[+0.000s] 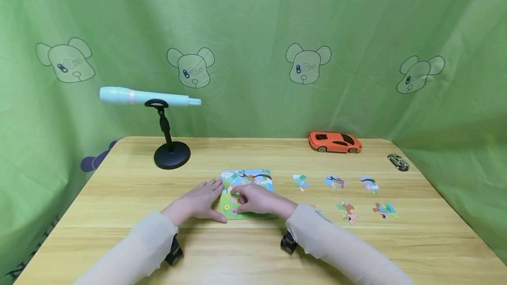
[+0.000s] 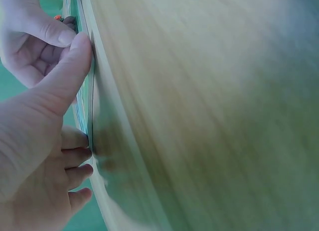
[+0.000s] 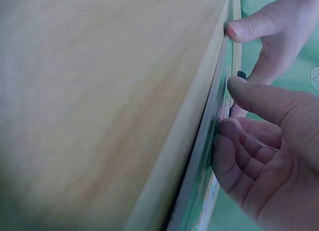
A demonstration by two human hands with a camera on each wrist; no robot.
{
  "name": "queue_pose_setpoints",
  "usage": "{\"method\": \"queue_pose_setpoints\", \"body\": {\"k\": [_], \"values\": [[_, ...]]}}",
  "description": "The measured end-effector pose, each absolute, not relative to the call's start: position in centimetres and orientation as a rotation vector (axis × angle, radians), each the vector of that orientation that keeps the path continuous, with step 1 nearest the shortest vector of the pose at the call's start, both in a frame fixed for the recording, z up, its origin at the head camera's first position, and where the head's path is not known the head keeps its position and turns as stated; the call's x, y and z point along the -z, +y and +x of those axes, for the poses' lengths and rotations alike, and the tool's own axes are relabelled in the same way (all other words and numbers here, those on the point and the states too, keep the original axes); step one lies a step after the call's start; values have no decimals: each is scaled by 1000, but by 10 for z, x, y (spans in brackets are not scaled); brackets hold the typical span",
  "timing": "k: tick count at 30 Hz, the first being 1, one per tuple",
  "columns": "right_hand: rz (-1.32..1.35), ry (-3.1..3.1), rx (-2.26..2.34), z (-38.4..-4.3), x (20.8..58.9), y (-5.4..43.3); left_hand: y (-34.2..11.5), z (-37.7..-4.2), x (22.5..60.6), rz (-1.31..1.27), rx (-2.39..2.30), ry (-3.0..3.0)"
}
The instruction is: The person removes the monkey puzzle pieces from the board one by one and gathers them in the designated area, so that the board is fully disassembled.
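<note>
A jigsaw puzzle board [image 1: 230,214] with a coloured animal picture and a green lower part lies at the middle of the table. My left hand [image 1: 198,201] rests flat at the board's left side, its thumb spread toward the near corner. Over the board is my right hand [image 1: 259,200], index finger reaching down to touch the picture and the other fingers bent under. In the right wrist view, the right thumb stands apart from the curled fingers [image 3: 228,154], and no piece shows between them. The right hand hides part of the picture.
Several loose puzzle pieces lie to the right, among them a brown-and-pink piece [image 1: 348,213]; the right forearm partly covers another. Behind them stand an orange toy car [image 1: 334,142] and a small dark toy car [image 1: 398,162]. At back left, a black stand [image 1: 172,155] bears a light-blue microphone-shaped object [image 1: 119,95].
</note>
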State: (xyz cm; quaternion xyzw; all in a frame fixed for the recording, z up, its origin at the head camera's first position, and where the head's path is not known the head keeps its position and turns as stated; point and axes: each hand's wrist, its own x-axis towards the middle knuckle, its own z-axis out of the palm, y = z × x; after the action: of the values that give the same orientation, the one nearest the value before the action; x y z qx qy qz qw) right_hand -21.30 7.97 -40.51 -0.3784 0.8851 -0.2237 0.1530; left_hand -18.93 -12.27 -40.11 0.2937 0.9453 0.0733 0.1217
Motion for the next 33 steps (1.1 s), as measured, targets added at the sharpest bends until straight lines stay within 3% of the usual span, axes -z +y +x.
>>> {"method": "queue_pose_setpoints", "body": {"k": [21,33], "values": [[-1022,2546,570,-210,402,75,-124,-190,405,882,-205,2759],[-1042,2400,932,-213,404,86,-123,-190,405,848,-187,2761]]}}
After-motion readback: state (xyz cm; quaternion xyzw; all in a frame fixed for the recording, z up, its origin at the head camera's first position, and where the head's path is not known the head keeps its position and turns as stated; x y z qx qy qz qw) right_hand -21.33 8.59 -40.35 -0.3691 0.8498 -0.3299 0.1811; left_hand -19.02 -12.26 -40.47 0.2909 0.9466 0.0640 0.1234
